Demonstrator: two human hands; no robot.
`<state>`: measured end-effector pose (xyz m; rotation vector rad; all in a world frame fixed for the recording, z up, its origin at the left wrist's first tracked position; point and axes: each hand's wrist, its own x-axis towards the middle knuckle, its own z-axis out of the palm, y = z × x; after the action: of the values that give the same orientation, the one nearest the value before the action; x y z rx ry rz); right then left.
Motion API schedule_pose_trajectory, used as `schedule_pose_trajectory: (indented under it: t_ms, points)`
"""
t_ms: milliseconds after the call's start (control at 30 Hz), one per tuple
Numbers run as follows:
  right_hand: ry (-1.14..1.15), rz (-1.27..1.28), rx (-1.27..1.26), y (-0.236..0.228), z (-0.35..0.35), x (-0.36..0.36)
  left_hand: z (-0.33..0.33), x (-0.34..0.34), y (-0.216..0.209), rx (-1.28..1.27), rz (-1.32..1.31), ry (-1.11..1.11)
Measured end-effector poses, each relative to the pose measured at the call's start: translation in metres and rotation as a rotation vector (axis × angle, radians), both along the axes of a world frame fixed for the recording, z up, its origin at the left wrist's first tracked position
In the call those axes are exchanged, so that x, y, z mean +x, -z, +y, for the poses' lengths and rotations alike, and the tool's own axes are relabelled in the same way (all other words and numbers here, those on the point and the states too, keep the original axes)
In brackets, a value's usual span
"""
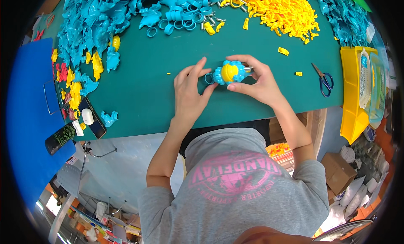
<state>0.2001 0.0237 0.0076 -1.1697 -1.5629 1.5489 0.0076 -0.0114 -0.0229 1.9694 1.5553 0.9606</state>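
Over the green tabletop, my right hand (259,82) grips a blue and yellow plastic toy part (230,72) between thumb and fingers. A shiny metal pin (248,69) sticks out of its right end, beside my palm. At the part's left end, my left hand (189,90) pinches a small blue ring (209,78) between thumb and fingers. The ring is right beside the part; whether they touch I cannot tell. More blue rings (187,16) lie loose at the far middle of the table, with short metal pins (208,21) among them.
Heaps of blue plastic parts (92,21) and yellow pieces (280,12) cover the far side. Scissors (324,80) lie at right, near a yellow basket (351,92). A phone (96,121), a white case (87,116) and a black bottle (60,138) are at left.
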Motion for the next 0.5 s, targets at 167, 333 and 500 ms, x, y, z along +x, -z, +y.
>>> schedule_pose_trajectory:
  t_ms: [167,333,500]
  points:
    - [-0.098,-0.241,0.207,-0.002,0.002,-0.021,-0.003,-0.005,0.003,-0.138,-0.083,-0.035]
    - [-0.116,-0.227,0.096,-0.010,0.007,-0.022,-0.004,-0.010,0.003,-0.110,-0.214,-0.032]
    - [-0.160,-0.209,0.142,-0.009,0.006,-0.033,-0.003,-0.015,0.002,-0.135,-0.230,-0.024]
